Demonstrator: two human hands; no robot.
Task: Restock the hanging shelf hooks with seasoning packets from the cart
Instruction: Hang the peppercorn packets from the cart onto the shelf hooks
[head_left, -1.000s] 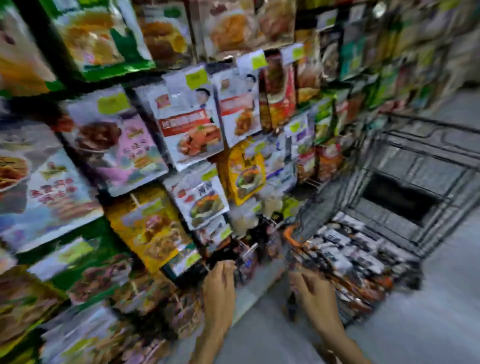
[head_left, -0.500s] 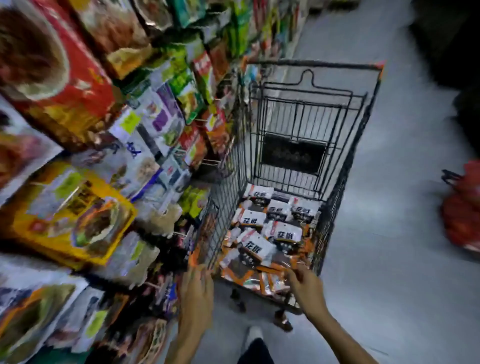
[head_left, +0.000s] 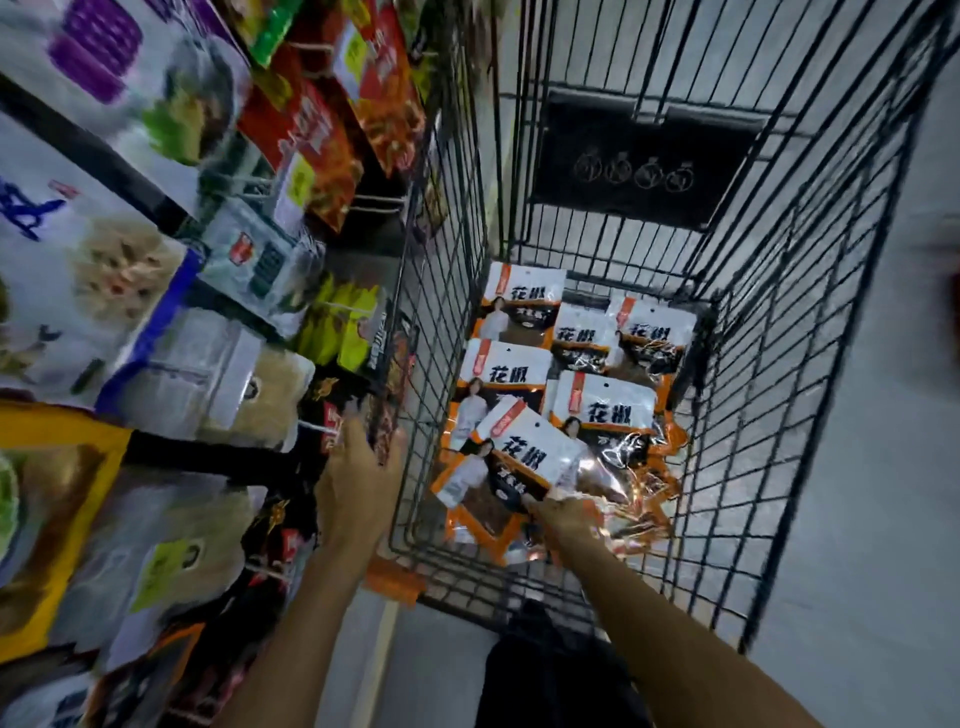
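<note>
Seasoning packets (head_left: 561, 395), white-topped with bold black characters and orange edging, lie loose and overlapping on the floor of the wire cart (head_left: 769, 395), gathered toward its near and left portion. The right hand (head_left: 563, 514) reaches over the near rim into the cart and meets the lower edge of the nearest packet (head_left: 519, 457), which lies tilted across the others; the fingers are hidden beneath the packet and the back of the hand, so whether they pinch it or merely touch it cannot be told. The left hand (head_left: 358, 478) is outside the cart's left wall, fingers extended and spread, pressed against dark packets (head_left: 382, 410) hanging at the shelf (head_left: 156, 364); it is not curled around anything visible. The hook carrying those dark packets is concealed by the packaging. Shelf goods on the left are smeared by motion blur, and their printing is mostly illegible. A black panel (head_left: 639, 156) bearing four faint round symbols hangs on the cart's far wall. The cart's upper rim is cut off by the top edge. An orange corner piece (head_left: 395, 584) marks the near-left rim. Both forearms run out of view below.
</note>
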